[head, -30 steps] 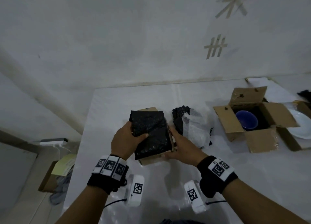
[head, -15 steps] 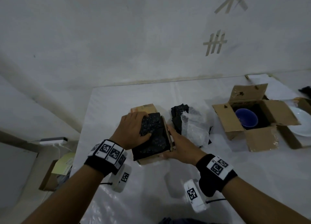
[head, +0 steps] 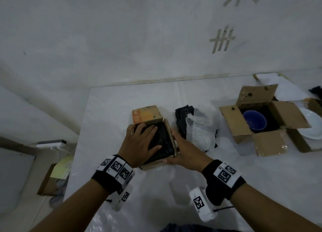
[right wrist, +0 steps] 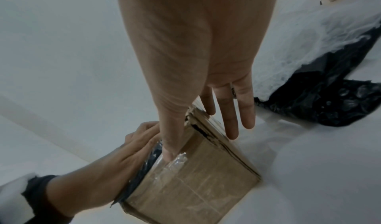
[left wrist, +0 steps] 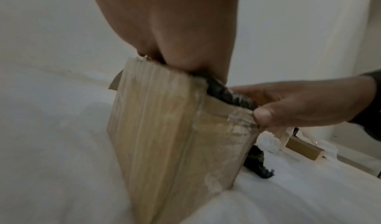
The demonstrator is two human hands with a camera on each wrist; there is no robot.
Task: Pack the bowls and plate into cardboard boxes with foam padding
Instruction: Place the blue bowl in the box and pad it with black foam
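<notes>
L hand (head: 139,143) flat, fingers straight, pressing black foam (head: 161,141) into small cardboard box (head: 156,164) on tabletop (head: 226,188); R hand (head: 184,153) grips box's right side, thumb on the near rim.

The left hand (head: 140,142) lies flat over the black foam (head: 161,141), covering most of it, so whatever sits under the foam in the small box (head: 156,164) cannot be seen. The white plate (head: 311,125) at the far right is cut off by the picture's edge and partly hidden behind a box flap. Only part of the blue bowl (head: 254,121) shows inside the open box (head: 269,143). The print on the orange flap (head: 145,115) is too small to read.
</notes>
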